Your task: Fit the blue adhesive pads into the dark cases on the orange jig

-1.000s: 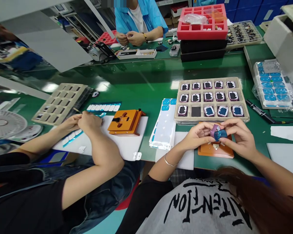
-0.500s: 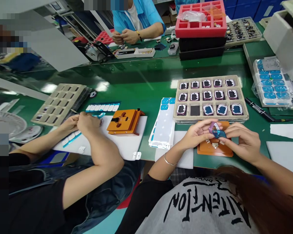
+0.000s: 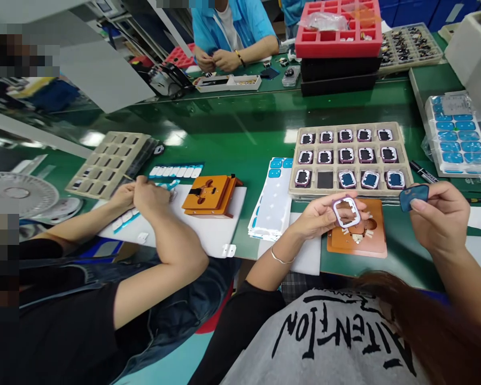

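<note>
My left hand (image 3: 319,216) is closed on a purple and white watch-like frame (image 3: 346,212), which it holds tilted toward me with an open middle. Out to the right, my right hand (image 3: 444,214) pinches a dark blue, see-through rounded panel (image 3: 413,197) between thumb and fingers. The two pieces are apart. Beneath the frame, on the green table, lies an orange fixture plate (image 3: 374,238) with small metal parts on it. Behind my hands stands a beige compartment tray (image 3: 348,194) holding rows of similar frames, some with dark blue panels; one front compartment holds no frame.
Left of the tray is a stack of white sheets with blue stickers (image 3: 269,206). A black marker (image 3: 423,172) and a bagged pack of blue panels (image 3: 452,133) lie at right. A co-worker's arms (image 3: 160,235) work at left beside another orange fixture (image 3: 210,195).
My right hand has moved right with the blue panel, away from the frame. My left hand keeps the frame, now turned so its opening shows. The view has shifted slightly.
</note>
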Tool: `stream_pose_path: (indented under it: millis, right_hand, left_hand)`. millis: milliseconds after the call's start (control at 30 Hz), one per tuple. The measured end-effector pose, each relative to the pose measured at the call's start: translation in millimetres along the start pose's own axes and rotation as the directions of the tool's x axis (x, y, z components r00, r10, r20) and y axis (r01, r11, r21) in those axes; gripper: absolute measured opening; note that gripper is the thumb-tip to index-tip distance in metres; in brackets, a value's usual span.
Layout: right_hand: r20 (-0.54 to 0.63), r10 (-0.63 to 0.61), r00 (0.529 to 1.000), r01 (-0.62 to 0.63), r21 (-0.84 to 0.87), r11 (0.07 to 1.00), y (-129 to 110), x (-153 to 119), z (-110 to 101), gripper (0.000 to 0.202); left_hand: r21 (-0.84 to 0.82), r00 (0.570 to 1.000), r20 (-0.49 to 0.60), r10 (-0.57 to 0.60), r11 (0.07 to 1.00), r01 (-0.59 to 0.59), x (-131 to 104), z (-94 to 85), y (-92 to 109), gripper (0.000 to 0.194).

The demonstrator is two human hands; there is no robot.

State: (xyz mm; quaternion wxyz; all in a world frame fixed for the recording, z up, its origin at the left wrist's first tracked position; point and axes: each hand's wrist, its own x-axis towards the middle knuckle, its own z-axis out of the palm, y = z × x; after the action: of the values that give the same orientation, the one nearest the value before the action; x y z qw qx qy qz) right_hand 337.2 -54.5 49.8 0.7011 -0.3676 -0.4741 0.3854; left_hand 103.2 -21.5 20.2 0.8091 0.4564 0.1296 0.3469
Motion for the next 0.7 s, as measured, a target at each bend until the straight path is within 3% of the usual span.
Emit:
stream_pose_path:
  millis: [67, 167, 533, 700]
  right_hand:
    - [-0.010, 0.058, 0.998, -0.058, 0.002, 0.998, 2.8, 1.3, 0.3, 0.024]
    - [0.003, 0.041, 0.999, -0.041, -0.026, 0.999, 5.0, 1.0, 0.9, 0.023]
    - [0.244, -0.055, 0.968, 0.077, -0.081, 0.994, 5.0, 0.7, 0.6, 0.015]
    - [0.347, -0.184, 0.920, 0.263, -0.196, 0.944, 8.9, 4.1, -1.1, 0.022]
  left_hand:
    - [-0.020, 1.000, 0.014, -0.011, 1.000, 0.011, -1.9, -0.4, -0.5, 0.070]
    - [-0.051, 1.000, 0.021, -0.018, 0.999, 0.019, -3.6, -0.2, -1.7, 0.068]
    - [-0.099, 0.997, 0.040, -0.060, 0.993, 0.064, -5.4, 3.5, -1.2, 0.071]
    - [-0.058, 0.998, 0.007, -0.065, 0.996, 0.065, -1.2, 8.6, 8.0, 0.078]
